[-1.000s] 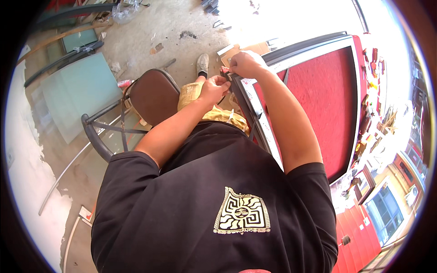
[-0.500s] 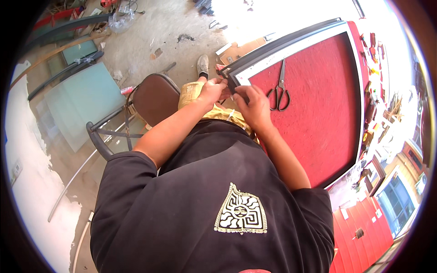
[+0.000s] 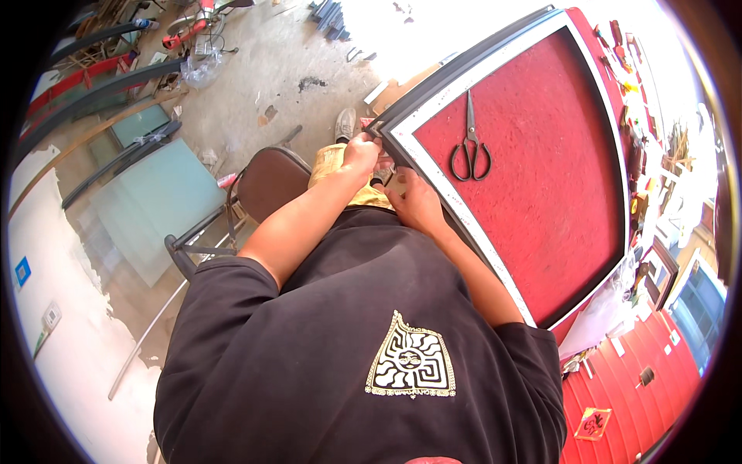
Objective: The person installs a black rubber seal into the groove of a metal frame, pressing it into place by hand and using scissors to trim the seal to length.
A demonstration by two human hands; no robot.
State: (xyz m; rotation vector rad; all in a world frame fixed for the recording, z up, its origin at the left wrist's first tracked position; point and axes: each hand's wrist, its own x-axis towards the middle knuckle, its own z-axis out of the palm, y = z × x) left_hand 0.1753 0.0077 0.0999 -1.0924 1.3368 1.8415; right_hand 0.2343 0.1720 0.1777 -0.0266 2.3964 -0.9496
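Note:
A large frame [image 3: 495, 267], white on its face with a dark outer edge, lies on a red-topped table [image 3: 541, 170]. My left hand [image 3: 362, 160] is closed at the frame's near-left corner, its fingers curled on the dark edge. Just to the right, my right hand [image 3: 418, 203] rests against the same edge with bent fingers and thumb drawn together. Whatever lies between its fingertips is too small and hidden to name. Black-handled scissors [image 3: 470, 147] lie closed on the red surface inside the frame.
A brown-seated chair [image 3: 270, 185] stands at my left, beside glass sheets [image 3: 158, 205] on the floor. Tools [image 3: 618, 58] line the table's far-right edge. Dark curved strips [image 3: 116, 81] lie at the far left. A red panelled surface [image 3: 626, 379] is at the lower right.
The view has shifted, so the frame and scissors sit slightly higher. My right hand has moved down along the frame's edge and its fingers have tucked lower; my left hand stays at the corner.

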